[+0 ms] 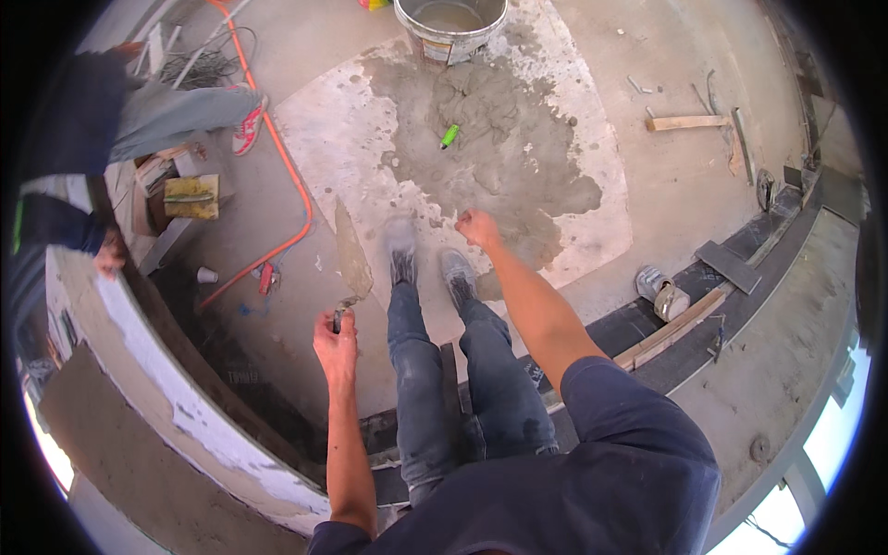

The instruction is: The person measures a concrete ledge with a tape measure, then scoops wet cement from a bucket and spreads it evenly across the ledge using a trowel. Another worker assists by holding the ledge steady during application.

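Note:
My left hand [336,350] is closed around the dark handle of a trowel [351,254]. The trowel's long, tapering blade is coated in grey mortar and points away from me. Ahead of my knees, my right hand [477,228] is curled into a loose fist over the edge of the wet mortar [518,176], and nothing shows in it. The mortar lies spread on a pale board [333,129]. A small bright green object with a dark tip [450,137] rests on the mortar. Beyond it stands a splattered bucket [452,39] with grey contents.
An orange hose [294,176] curves along the left. Another person's leg [176,118] and a separate hand [111,254] are at the left, near a yellow sponge-like block [191,197]. On the right are a wood strip [686,122], a power tool [662,292] and dark planks [729,266].

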Available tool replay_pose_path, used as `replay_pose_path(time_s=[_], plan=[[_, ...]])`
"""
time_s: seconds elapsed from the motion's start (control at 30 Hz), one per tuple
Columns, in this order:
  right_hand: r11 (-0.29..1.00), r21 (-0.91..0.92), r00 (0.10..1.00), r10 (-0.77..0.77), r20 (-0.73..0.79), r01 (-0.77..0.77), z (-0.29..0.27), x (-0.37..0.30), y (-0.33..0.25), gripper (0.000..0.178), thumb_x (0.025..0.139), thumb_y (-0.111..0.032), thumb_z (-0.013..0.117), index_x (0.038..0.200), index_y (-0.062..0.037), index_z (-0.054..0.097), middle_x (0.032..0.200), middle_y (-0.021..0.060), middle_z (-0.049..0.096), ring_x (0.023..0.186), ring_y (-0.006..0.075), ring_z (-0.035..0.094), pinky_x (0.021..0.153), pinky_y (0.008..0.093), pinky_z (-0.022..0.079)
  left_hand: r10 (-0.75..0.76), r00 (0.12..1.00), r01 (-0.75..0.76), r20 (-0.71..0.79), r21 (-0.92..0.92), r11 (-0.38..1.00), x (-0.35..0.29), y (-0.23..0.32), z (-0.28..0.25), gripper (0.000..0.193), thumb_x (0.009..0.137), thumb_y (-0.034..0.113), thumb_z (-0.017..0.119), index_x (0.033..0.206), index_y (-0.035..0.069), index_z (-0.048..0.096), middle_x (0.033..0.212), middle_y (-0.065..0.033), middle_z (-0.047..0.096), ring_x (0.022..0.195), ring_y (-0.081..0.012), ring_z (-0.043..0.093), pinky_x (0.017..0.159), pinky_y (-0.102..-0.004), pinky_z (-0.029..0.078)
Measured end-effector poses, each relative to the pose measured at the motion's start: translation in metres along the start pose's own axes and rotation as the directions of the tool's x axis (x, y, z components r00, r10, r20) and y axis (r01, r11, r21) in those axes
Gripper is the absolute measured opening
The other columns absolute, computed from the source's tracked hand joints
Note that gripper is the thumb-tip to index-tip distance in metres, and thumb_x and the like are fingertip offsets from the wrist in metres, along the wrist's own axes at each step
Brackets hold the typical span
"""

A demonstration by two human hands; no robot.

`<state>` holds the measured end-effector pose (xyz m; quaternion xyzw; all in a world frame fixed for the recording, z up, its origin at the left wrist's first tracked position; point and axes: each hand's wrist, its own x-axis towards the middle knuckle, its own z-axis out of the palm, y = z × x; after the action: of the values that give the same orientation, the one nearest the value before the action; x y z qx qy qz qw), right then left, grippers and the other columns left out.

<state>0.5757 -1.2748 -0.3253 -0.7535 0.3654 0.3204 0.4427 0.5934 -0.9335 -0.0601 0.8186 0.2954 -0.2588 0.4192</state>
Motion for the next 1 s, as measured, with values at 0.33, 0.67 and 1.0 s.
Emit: replay_pose_path(time_s=[0.33, 0.67, 1.0], plan=[[0.972, 0.23, 0.916, 0.13, -0.379, -0.043, 0.04, 0.332, -0.036, 0.077, 0.083, -0.053, 0.079, 0.128, 0.0083, 0.066, 0.124, 0.0296, 0.072, 0.117, 0.0438, 0.069, 0.1, 0.0467, 0.053, 0.02, 0.989, -0.04, 0.145, 0.134, 0.99, 0.214, 0.014, 0.11, 0.037, 0.105, 0.033, 0.072, 0.116, -0.003, 0.069, 0.071, 0.001, 0.058, 0.058, -0.0057, 0.046, 0.053, -0.026, 0.039], [0.625, 0.78, 0.973, 0.196, -0.125, -0.025, -0.007, 0.351, -0.006, 0.036, 0.098, -0.026, 0.065, 0.119, 0.0034, 0.065, 0.094, 0.0126, 0.07, 0.079, 0.0225, 0.069, 0.062, 0.0415, 0.053, -0.074, 0.958, 0.059, 0.278, 0.062, 0.996, 0.246, 0.031, 0.119, 0.037, 0.11, 0.038, 0.059, 0.105, 0.002, 0.063, 0.064, 0.0005, 0.052, 0.048, -0.0082, 0.047, 0.044, -0.0279, 0.037], [0.767, 0.639, 0.965, 0.119, -0.234, 0.061, -0.11, 0.043, -0.023, 0.025, 0.101, -0.027, 0.063, 0.095, -0.0032, 0.06, 0.063, 0.0032, 0.055, 0.045, 0.0139, 0.049, 0.041, 0.034, 0.038, -0.157, 0.811, 0.347, 0.563, -0.248, 0.905, 0.157, 0.134, 0.106, 0.039, 0.109, 0.045, 0.056, 0.106, 0.006, 0.059, 0.067, -0.0028, 0.055, 0.042, -0.013, 0.046, 0.039, -0.0314, 0.038]])
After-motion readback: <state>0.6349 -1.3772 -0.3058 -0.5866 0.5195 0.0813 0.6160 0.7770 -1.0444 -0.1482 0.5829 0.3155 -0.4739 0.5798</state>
